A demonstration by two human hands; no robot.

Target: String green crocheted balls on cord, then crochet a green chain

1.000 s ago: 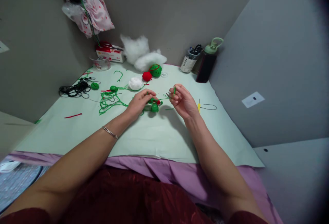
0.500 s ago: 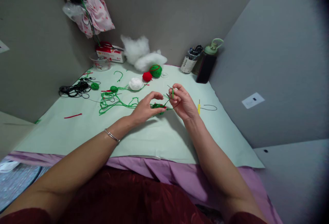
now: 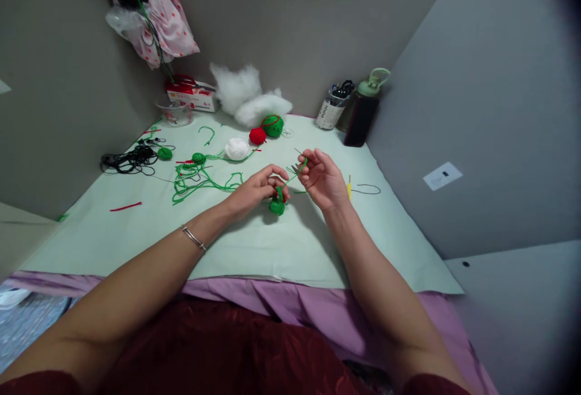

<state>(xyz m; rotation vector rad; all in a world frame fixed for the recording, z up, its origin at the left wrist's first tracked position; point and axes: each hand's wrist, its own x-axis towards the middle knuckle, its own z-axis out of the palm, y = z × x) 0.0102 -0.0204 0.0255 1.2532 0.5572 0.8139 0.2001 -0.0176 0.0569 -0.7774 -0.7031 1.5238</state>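
My left hand is closed on a small green crocheted piece with a bit of red, which hangs below the fingertips. A strand of green yarn runs from it up to my right hand. That hand is closed in a pinch, with the yarn at its fingers and a thin needle jutting out at the upper left. Grey pointed tips, perhaps of scissors, show beside the right fingers; the rest is hidden. To the right lies a yellow-handled tool with a dark looped cord.
Green yarn strands and a black cable spread on the left. Behind are white, red and green yarn balls, stuffing, a box, a plastic cup, a pen holder and a bottle.
My left hand has turned and its fingers have curled in, so the green piece now hangs below them. The yarn between my hands shows more plainly, and the view has shifted slightly.
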